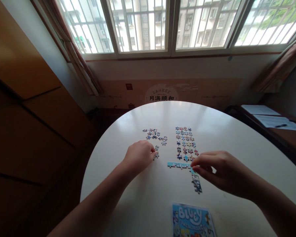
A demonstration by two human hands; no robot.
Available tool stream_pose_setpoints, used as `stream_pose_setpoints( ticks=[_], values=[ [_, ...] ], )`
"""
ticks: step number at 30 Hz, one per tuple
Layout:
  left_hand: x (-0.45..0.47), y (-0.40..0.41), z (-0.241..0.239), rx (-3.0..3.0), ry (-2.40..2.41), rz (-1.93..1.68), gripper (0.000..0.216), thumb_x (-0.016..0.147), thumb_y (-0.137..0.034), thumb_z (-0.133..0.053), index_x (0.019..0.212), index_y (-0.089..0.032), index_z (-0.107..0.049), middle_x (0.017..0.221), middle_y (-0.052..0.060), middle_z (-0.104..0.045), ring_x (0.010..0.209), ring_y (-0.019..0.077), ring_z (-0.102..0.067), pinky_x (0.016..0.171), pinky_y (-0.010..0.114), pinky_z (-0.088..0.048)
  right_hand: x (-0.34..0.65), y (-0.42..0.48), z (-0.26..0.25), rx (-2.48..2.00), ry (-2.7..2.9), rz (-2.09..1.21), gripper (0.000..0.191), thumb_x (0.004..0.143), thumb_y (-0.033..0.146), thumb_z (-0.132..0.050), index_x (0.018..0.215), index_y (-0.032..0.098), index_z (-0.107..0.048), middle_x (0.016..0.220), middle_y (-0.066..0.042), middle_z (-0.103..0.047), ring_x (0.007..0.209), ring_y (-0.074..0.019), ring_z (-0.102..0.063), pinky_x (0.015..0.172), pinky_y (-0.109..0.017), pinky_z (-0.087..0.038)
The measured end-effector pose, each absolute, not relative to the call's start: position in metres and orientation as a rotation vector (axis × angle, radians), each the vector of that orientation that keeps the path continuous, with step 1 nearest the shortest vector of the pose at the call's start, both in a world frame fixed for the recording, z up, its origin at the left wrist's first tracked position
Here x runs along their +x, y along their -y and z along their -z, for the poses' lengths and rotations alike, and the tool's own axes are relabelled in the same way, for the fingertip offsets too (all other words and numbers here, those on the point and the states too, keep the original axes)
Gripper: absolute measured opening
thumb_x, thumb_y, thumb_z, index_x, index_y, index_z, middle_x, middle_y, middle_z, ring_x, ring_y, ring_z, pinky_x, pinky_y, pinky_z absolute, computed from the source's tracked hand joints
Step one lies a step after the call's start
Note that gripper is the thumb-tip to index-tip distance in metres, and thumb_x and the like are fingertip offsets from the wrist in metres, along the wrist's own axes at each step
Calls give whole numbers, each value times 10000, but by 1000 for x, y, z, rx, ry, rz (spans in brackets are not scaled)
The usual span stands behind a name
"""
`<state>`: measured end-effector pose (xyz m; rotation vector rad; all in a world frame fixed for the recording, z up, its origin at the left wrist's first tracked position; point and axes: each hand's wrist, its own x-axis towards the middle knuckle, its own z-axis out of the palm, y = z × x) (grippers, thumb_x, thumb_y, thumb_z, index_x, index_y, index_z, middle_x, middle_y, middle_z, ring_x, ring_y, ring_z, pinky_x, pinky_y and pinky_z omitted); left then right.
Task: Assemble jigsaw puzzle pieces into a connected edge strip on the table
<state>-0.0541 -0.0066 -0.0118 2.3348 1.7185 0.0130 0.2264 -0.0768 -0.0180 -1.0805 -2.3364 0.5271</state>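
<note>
Taking the joined puzzle strip (178, 165) as landmark, its L-shape is lying on the white table (143, 197), one leg running toward the person. Rows of loose pieces (188, 144) are sitting just beyond it, and scattered pieces (153, 134) are lying beyond it to the left. A blue "BLUEY" picture sheet (192, 220) is resting on its near side. Farther beyond the strip, a panel lettered "ZANKEE" (161, 93) is standing below a barred window (143, 26); papers (268, 121) and a pen (281, 125) are lying far to its right, and a brown cabinet (24, 85) is rising far to its left. The right hand (218, 164) is reaching in from the strip's right, covering part of its corner; thumb and forefinger tips are nearing each other there, though whether they are pinching a piece cannot be told. The left hand (141, 152) is bending palm-down to the strip's left, fingers curling together beside a small cluster of pieces (157, 154), partly hiding it; its grip cannot be told.
</note>
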Motion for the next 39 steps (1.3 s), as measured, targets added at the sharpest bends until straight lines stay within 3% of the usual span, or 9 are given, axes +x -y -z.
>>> stream_pose_setpoints(
  ticks=[15, 28, 39],
  values=[
    [-44, 12, 15, 2411, -1529, -40, 224, 951, -261, -635, 1047, -301, -833, 1074, 22, -758, 933, 213, -687, 724, 319, -476, 217, 80, 23, -997, 2387, -486, 179, 1001, 231, -581, 919, 205, -738, 711, 3, -674, 592, -97, -589, 575, -239, -418],
    [-28, 18, 19, 2428, -1680, -52, 249, 971, -347, -610, 1020, -226, -822, 1041, 45, -733, 918, 227, -686, 745, 355, -491, 216, 81, 19, -959, 2417, -524, 171, 990, 208, -576, 968, 207, -746, 756, -7, -713, 632, -111, -621, 614, -253, -450],
    [-25, 19, 26, 2430, -1692, -48, 246, 969, -240, -555, 1017, -215, -795, 1064, 75, -717, 913, 223, -682, 765, 338, -516, 214, 80, 19, -982, 2398, -494, 190, 1005, 223, -565, 951, 206, -746, 750, -7, -706, 610, -104, -621, 589, -234, -437]
  ],
)
